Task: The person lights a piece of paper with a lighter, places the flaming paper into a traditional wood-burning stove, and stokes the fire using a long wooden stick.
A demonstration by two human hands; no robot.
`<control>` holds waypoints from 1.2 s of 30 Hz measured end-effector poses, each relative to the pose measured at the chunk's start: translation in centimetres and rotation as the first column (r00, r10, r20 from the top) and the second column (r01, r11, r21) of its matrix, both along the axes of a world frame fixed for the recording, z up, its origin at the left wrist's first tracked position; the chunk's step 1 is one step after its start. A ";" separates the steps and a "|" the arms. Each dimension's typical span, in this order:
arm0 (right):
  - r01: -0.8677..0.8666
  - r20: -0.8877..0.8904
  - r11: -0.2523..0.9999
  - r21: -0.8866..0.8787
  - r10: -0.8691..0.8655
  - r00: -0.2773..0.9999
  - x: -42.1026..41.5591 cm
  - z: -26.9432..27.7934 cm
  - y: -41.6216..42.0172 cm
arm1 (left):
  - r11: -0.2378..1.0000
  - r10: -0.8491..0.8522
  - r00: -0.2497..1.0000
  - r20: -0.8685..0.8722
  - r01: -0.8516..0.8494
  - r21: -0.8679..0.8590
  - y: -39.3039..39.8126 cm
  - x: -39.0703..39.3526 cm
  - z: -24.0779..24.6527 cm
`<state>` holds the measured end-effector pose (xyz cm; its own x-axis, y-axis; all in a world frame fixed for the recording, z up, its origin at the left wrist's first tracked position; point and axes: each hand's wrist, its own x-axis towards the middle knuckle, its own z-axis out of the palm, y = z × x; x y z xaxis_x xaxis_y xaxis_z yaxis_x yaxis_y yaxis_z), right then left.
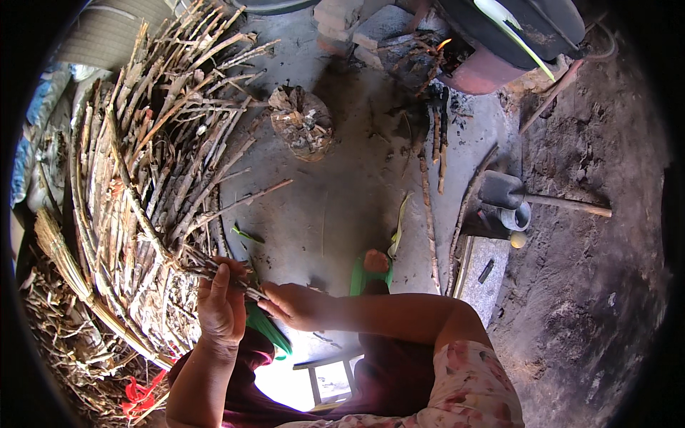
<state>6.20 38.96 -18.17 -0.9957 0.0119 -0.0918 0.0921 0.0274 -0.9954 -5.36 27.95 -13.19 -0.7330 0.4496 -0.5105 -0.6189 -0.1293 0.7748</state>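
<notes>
A few thin dry sticks (249, 290) stretch between my two hands at the right edge of a large firewood pile (160, 160). My left hand (222, 302) is closed around them, thumb upward, its fingertips partly behind the wood. The right hand (297, 306) pinches their near end, with my forearm crossing over my lap. The far ends run into the pile, so I cannot tell where each stick stops. Below the hands, a green sandal (267, 331) shows on one foot. Another green sandal (356, 281) is on the other foot.
At the upper right a small flame (443, 44) burns among sticks under a dark pot (514, 27). A bag of scraps (302, 125) stands on the concrete floor. A shovel (503, 190) lies by the earthen wall at right. Left of me rests a straw broom (64, 262).
</notes>
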 end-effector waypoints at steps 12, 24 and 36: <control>0.737 0.270 0.665 0.123 -0.737 0.620 -0.8 -1.6 20.0 | 0.963 -0.264 0.955 0.137 0.252 0.100 0.2 -0.5 0.5; 0.886 -0.095 0.273 0.374 -0.939 0.330 -6.7 -4.1 43.2 | 0.968 -0.250 0.947 0.201 0.238 0.080 0.5 -1.5 0.1; 0.103 0.072 0.712 0.695 -0.211 0.975 9.9 -13.0 8.3 | 0.963 -0.270 0.927 0.262 0.257 0.082 -0.6 -1.9 1.3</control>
<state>16.06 47.31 -31.14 -0.9513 0.2799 -0.1291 0.2894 0.6668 -0.6868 -7.23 27.34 -11.91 -0.4237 0.6347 -0.6462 -0.8192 0.0359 0.5724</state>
